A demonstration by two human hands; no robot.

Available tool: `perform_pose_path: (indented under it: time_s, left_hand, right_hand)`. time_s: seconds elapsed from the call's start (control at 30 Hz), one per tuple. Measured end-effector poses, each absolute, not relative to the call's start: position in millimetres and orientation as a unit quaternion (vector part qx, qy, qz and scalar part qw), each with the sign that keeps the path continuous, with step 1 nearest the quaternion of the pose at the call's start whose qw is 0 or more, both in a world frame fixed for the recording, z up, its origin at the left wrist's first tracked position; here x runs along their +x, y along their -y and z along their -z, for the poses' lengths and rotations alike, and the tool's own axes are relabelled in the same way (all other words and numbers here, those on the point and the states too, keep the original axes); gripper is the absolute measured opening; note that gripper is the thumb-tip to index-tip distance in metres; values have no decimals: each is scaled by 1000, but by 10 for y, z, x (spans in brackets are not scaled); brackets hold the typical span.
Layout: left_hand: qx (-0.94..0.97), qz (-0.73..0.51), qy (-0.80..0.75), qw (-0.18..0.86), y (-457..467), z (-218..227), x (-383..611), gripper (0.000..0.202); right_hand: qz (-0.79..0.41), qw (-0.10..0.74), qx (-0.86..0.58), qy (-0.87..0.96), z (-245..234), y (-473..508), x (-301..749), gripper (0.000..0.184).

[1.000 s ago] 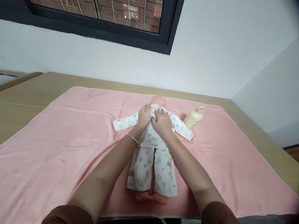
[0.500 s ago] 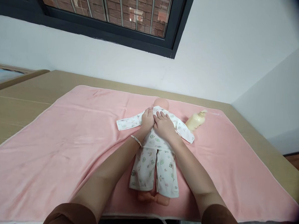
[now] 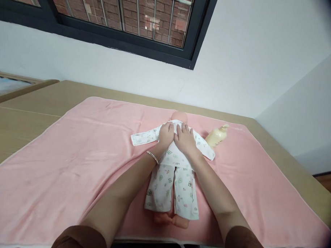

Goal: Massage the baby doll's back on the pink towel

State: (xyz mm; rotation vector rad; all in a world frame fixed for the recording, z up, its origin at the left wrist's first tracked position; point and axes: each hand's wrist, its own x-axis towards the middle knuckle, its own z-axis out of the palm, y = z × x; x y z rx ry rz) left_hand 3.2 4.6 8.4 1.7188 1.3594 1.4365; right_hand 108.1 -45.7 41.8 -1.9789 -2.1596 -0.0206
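A baby doll (image 3: 179, 116) lies on a pink blanket (image 3: 71, 164), its head toward the wall and its feet toward me. It wears a white printed top (image 3: 175, 155) and matching trousers (image 3: 185, 193), with both sleeves spread out sideways. The face cannot be seen. On the left side of the doll's upper body rests my left hand (image 3: 166, 134), laid flat with a bracelet (image 3: 152, 157) at the wrist. My right hand (image 3: 186, 139) lies flat beside it, fingers spread on the cloth. Neither hand grips anything.
A cream pump bottle (image 3: 217, 135) lies tilted on the blanket by the doll's right-hand sleeve. Beneath the blanket is a wooden table (image 3: 33, 97) against a white wall (image 3: 238, 68). A dark-framed window (image 3: 125, 35) is set above it.
My hands have moved slightly apart; both still rest on the doll's upper body. The whole view has shifted a little downward in the picture.
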Motion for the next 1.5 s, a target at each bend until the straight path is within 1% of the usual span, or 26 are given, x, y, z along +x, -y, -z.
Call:
perform_pose_path:
  time_s: [0.1, 0.23, 0.3, 0.4, 0.47, 0.53, 0.6, 0.67, 0.73, 0.8, 0.87, 1.07, 1.23, 1.37, 1.5]
  left_hand:
    - [601, -540, -506, 300, -96, -52, 7, 36]
    - [609, -534, -513, 285, -93, -39, 5, 35]
    - [627, -526, -514, 257, -72, -47, 12, 35]
    - [659, -506, -519, 200, -46, -55, 23, 34]
    - [677, -491, -523, 165, -37, -53, 31, 34]
    - [687, -479, -527, 145, -33, -50, 38, 34]
    - [692, -473, -529, 137, -32, -48, 42, 33]
    - [693, -471, -527, 143, -33, -44, 37, 33]
    - [697, -468, -519, 164, -39, -33, 18, 34]
    - [708, -460, -503, 185, -49, -11, -13, 36]
    - [726, -447, -486, 192, -54, 20, -52, 38]
    - [755, -408, -486, 164, 3, 56, -106, 43]
    - [746, -400, -517, 127, 64, 23, -87, 44]
    - [752, -388, -523, 101, 73, 18, -88, 46]
    - [771, -378, -505, 86, 66, 7, -93, 45]
  right_hand:
    - [-19, 68, -656, 751, -514, 585, 1011, 59]
    - [-108, 24, -651, 751, -650, 602, 1178, 65]
    - [-146, 32, -655, 741, -680, 532, 1316, 72]
    - [-182, 79, -654, 730, -669, 408, 1477, 85]
    - [-193, 104, -644, 733, -650, 361, 1529, 90]
    - [-200, 120, -637, 735, -641, 352, 1550, 89]
    - [-209, 144, -635, 730, -649, 369, 1561, 84]
    - [-209, 176, -646, 713, -666, 388, 1571, 73]
    - [-192, 196, -665, 695, -673, 390, 1575, 58]
    - [-160, 196, -675, 693, -656, 369, 1562, 45]
    - [-125, 184, -675, 703, -613, 336, 1525, 40]
    - [-25, 158, -713, 683, -450, 334, 1304, 46]
    - [65, 162, -715, 677, -415, 417, 1167, 44]
    - [42, 181, -683, 706, -410, 399, 1218, 47]
    - [13, 197, -687, 699, -371, 339, 1305, 49]
